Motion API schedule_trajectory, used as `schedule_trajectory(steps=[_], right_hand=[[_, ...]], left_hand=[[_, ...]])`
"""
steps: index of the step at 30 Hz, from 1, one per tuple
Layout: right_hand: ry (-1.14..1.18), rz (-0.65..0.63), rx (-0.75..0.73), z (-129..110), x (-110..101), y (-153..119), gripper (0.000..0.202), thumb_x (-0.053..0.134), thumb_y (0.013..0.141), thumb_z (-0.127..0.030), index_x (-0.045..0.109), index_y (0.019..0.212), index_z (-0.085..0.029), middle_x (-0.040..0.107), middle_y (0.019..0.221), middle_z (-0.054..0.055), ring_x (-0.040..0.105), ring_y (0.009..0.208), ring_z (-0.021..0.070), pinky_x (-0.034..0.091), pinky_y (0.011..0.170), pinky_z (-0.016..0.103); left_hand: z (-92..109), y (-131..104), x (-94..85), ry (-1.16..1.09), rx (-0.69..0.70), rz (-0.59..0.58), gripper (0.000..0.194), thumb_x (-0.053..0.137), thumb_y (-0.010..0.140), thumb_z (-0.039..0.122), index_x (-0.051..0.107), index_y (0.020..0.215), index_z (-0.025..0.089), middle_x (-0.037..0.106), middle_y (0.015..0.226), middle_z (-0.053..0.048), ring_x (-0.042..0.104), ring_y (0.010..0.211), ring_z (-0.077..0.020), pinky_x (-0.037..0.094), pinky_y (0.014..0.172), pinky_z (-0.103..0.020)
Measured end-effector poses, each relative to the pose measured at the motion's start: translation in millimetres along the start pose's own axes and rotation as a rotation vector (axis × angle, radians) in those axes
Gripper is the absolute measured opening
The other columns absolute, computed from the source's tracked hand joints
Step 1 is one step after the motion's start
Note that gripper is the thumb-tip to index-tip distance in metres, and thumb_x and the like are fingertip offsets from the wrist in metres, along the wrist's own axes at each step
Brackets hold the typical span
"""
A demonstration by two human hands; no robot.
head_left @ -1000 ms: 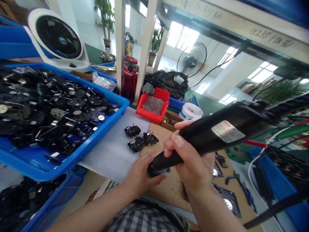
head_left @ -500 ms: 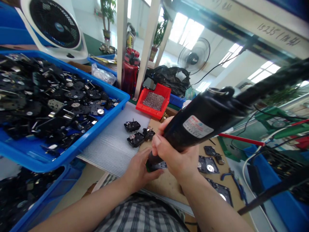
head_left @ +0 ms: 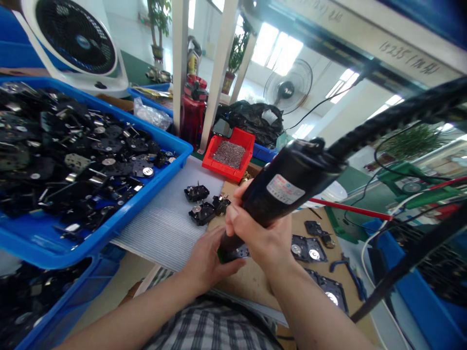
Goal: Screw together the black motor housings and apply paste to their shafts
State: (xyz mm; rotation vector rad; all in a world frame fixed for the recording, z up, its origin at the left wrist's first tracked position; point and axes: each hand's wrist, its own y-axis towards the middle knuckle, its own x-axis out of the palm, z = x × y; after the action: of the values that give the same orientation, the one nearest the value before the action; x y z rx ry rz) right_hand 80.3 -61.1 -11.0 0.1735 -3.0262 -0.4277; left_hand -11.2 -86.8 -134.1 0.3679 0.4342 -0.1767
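My right hand [head_left: 260, 231] is wrapped round a black electric screwdriver [head_left: 282, 182] with a white label, its nose tilted down to the left. Below that nose lies a small black plate-like part [head_left: 241, 251], which my left hand [head_left: 209, 255] grips at its near side. The screwdriver's tip and most of the part are hidden behind my fingers. Several black mechanism assemblies [head_left: 202, 213] with metal posts sit just beyond my left hand. Right of my right hand, black parts with silver discs [head_left: 308, 248] lie on the brown board [head_left: 255, 284].
A red bin [head_left: 228, 154] of tiny metal pieces stands at the back. The large blue tray [head_left: 153, 192] at left is heaped with black assemblies. Blue-handled pliers [head_left: 348, 274] lie at right. A thick black cable [head_left: 397, 116] runs from the screwdriver to the upper right.
The screwdriver's rear end has swung a little left and down, standing more upright. My left hand stays on the part. The whole view has shifted slightly.
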Motion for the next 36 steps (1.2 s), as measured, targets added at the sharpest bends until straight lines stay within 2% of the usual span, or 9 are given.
schedule_trajectory(steps=[2, 6, 8, 11, 16, 24, 28, 34, 36], right_hand=[[0.068, 0.024, -0.013, -5, -10, 2, 0.023, 0.070, 0.068, -0.023, 0.058, 0.087, -0.023, 0.055, 0.059, -0.007, 0.050, 0.043, 0.0098, 0.043, 0.045, 0.025], [0.133, 0.174, -0.222, -16, -41, 4, 0.016, 0.065, 0.079, -0.023, 0.061, 0.094, -0.023, 0.055, 0.060, -0.007, 0.052, 0.045, 0.0088, 0.045, 0.049, 0.024], [0.119, 0.248, -0.261, -17, -55, 6, 0.014, 0.066, 0.080, -0.022, 0.062, 0.093, -0.022, 0.056, 0.060, -0.007, 0.052, 0.046, 0.0092, 0.045, 0.049, 0.024], [0.122, 0.296, -0.236, -12, -65, 9, 0.013, 0.068, 0.079, -0.022, 0.063, 0.091, -0.020, 0.056, 0.058, -0.006, 0.052, 0.045, 0.0097, 0.044, 0.048, 0.024], [0.133, 0.298, -0.217, 0, -63, 12, 0.013, 0.068, 0.079, -0.022, 0.063, 0.091, -0.020, 0.057, 0.058, -0.006, 0.053, 0.045, 0.0093, 0.045, 0.049, 0.024], [0.124, 0.227, -0.227, 6, -61, 12, 0.013, 0.068, 0.080, -0.020, 0.062, 0.091, -0.020, 0.059, 0.059, -0.006, 0.053, 0.044, 0.0093, 0.046, 0.048, 0.024], [0.100, 0.171, -0.209, 7, -55, 9, 0.014, 0.068, 0.077, -0.014, 0.060, 0.086, -0.021, 0.058, 0.060, -0.007, 0.054, 0.045, 0.0090, 0.046, 0.048, 0.023], [0.053, 0.062, -0.220, 11, -55, 9, 0.017, 0.066, 0.080, -0.011, 0.058, 0.091, -0.022, 0.058, 0.061, -0.007, 0.056, 0.048, 0.0097, 0.048, 0.049, 0.024], [0.054, 0.073, -0.212, 11, -55, 10, 0.017, 0.066, 0.079, -0.011, 0.058, 0.089, -0.022, 0.057, 0.061, -0.008, 0.055, 0.047, 0.0094, 0.048, 0.048, 0.024]], left_hand=[[0, 0, -1.1, 0.012, 0.037, -0.014, 0.049, 0.069, 0.079, 0.030, 0.053, 0.124, 0.022, 0.066, 0.120, -0.007, 0.063, 0.108, -0.0274, 0.052, 0.092, -0.041], [0, -1, -4.4, 0.098, 0.110, 0.029, 0.070, 0.074, 0.076, 0.037, 0.040, 0.135, 0.020, 0.052, 0.139, -0.018, 0.051, 0.125, -0.0354, 0.043, 0.100, -0.054], [2, -2, -5.0, 0.213, 0.188, 0.053, 0.060, 0.074, 0.076, 0.039, 0.047, 0.126, 0.020, 0.052, 0.138, -0.018, 0.051, 0.123, -0.0366, 0.043, 0.098, -0.056], [7, -1, -3.6, 0.369, 0.277, 0.024, 0.030, 0.070, 0.080, 0.035, 0.058, 0.104, 0.022, 0.059, 0.129, -0.014, 0.055, 0.115, -0.0354, 0.045, 0.092, -0.054], [8, 2, 1.4, 0.433, 0.298, -0.011, 0.009, 0.062, 0.086, 0.027, 0.061, 0.092, 0.020, 0.062, 0.123, -0.013, 0.059, 0.105, -0.0317, 0.048, 0.084, -0.048], [3, 2, 6.8, 0.422, 0.368, 0.062, 0.007, 0.061, 0.086, 0.024, 0.062, 0.091, 0.019, 0.063, 0.116, -0.013, 0.059, 0.100, -0.0309, 0.050, 0.079, -0.046], [0, 1, 8.9, 0.408, 0.391, 0.057, 0.009, 0.056, 0.090, 0.026, 0.062, 0.092, 0.020, 0.060, 0.118, -0.013, 0.057, 0.100, -0.0310, 0.050, 0.078, -0.047], [-3, 2, 11.2, 0.390, 0.415, 0.078, 0.011, 0.053, 0.091, 0.025, 0.062, 0.094, 0.019, 0.057, 0.120, -0.014, 0.055, 0.099, -0.0304, 0.050, 0.078, -0.048], [-5, 2, 12.0, 0.379, 0.415, 0.084, 0.010, 0.054, 0.091, 0.024, 0.062, 0.094, 0.019, 0.056, 0.120, -0.014, 0.055, 0.100, -0.0305, 0.050, 0.080, -0.048]])
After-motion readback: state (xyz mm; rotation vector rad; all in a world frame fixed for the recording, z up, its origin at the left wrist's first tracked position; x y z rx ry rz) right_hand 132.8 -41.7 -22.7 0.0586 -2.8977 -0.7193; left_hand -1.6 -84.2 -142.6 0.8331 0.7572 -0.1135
